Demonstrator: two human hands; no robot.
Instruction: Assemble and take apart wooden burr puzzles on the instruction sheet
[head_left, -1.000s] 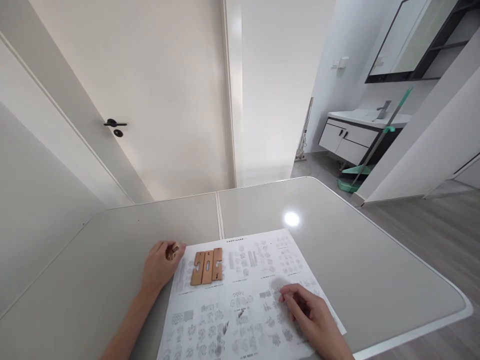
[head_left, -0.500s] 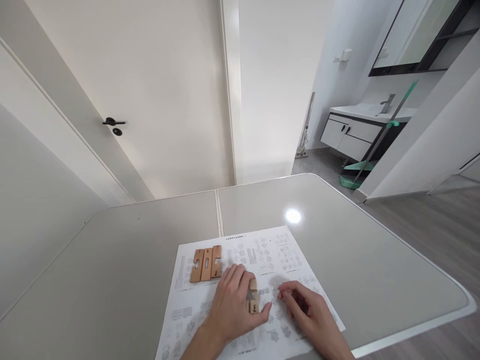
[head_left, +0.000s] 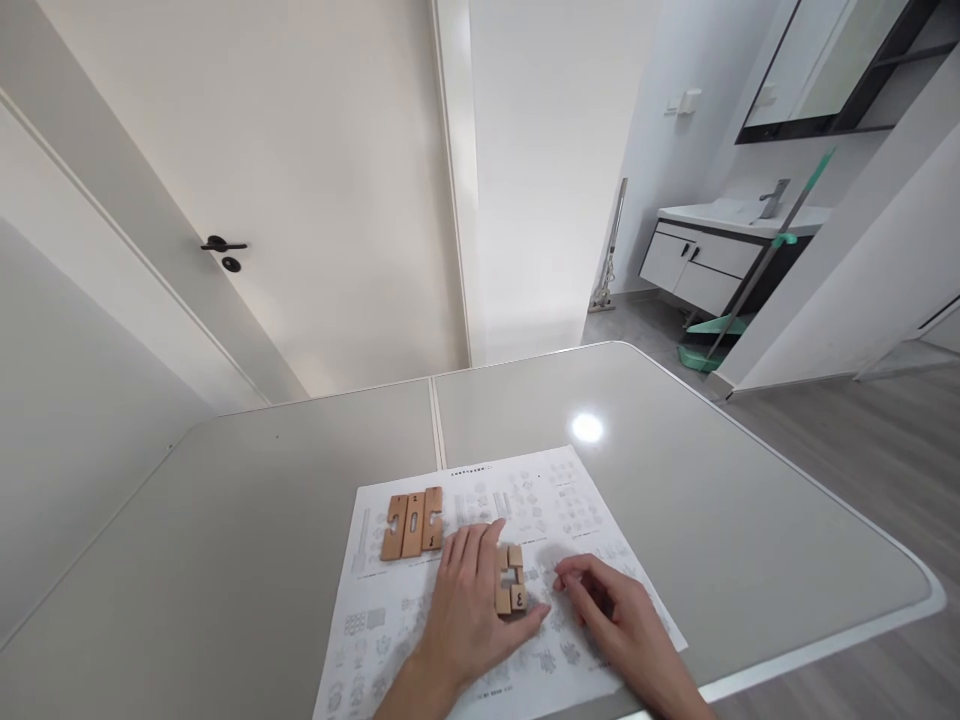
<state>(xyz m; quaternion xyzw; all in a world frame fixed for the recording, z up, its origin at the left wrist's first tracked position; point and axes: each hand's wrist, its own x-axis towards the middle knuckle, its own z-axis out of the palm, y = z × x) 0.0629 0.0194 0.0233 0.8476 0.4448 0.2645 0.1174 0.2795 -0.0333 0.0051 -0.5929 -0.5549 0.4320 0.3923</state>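
Note:
A printed instruction sheet [head_left: 540,500] lies on the grey table [head_left: 225,520]. Three notched wooden puzzle pieces [head_left: 411,523] lie side by side on the sheet's upper left. My left hand [head_left: 469,610] rests on the middle of the sheet. Its fingers and thumb are closed around a wooden piece [head_left: 511,580] marked with a 3, which lies flat on the paper. My right hand [head_left: 622,620] sits just right of it, fingers loosely bent, tips on the paper, holding nothing.
The table's rounded edge [head_left: 862,610] runs close on the right, with wooden floor beyond. A seam [head_left: 433,420] splits the tabletop. Behind stand a white door with a black handle [head_left: 220,246], a bathroom vanity [head_left: 712,260] and a green broom with dustpan [head_left: 720,330].
My left hand carried a wooden piece from the sheet's left edge across to its middle and laid it on the paper. My right hand has stayed in place.

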